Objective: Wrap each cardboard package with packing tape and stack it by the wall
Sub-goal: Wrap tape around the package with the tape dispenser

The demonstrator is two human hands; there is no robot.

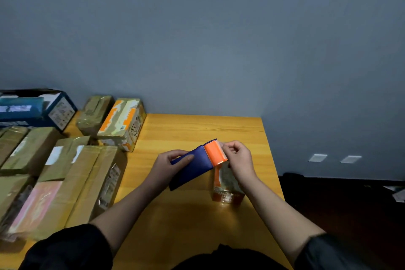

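Observation:
My left hand (169, 165) grips a blue tape dispenser (191, 166) with an orange cutter head (214, 152), held above the wooden table (197, 129). My right hand (237, 160) pinches the clear tape end at the cutter's toothed edge. Below my right hand a small cardboard package (226, 188) with orange markings and glossy tape lies on the table, partly hidden by my wrist.
Several taped cardboard boxes (72, 182) crowd the table's left side, and two more (120, 123) stand near the blue-grey wall beside a dark blue printed box (37, 108). The table's right edge drops to a dark floor.

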